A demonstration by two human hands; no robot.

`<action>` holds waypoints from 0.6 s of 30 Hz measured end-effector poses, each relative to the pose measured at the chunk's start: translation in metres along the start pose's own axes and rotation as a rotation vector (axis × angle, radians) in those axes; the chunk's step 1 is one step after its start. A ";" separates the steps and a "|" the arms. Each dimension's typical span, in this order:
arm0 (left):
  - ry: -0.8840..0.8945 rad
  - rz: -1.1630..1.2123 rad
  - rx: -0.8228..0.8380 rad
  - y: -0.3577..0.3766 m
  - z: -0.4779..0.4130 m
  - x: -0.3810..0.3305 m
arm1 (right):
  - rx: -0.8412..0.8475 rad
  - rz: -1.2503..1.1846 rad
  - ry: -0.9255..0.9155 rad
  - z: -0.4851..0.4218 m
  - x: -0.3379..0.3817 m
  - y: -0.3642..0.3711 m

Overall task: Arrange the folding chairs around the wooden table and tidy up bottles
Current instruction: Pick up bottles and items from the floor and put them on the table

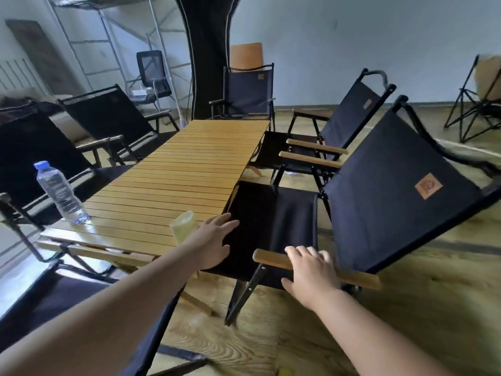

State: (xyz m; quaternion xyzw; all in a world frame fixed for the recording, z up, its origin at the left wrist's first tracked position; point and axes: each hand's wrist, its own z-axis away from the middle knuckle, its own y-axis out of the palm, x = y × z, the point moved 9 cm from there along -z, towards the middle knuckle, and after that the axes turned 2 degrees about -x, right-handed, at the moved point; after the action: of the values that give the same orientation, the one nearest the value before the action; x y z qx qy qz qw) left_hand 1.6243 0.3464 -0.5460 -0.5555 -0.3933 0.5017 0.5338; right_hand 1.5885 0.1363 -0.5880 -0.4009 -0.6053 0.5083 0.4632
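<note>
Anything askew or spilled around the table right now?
The near chair on the right looks tilted, its backrest leaning away from the table; the right hand grips its armrest. The water bottle stands upright, nothing spilled.

Slatted wood table (173, 169), cloth chairs (393, 202)

A black mesh office chair (150, 69) stands far left beside a grey metal scaffold rack (115, 54); an orange wooden board (246, 55) leans on the white far wall (325, 36), right of a dark fabric column (206, 50)
</note>
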 end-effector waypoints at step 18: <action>0.081 0.331 0.181 -0.240 0.086 -0.278 | 0.089 -0.107 0.348 0.189 -0.160 -0.358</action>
State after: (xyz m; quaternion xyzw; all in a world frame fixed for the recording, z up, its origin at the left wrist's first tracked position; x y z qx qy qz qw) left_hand 1.5118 0.1218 -0.2642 -0.5821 -0.2282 0.5932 0.5071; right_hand 1.4400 -0.1204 -0.2700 -0.4293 -0.5132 0.4322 0.6046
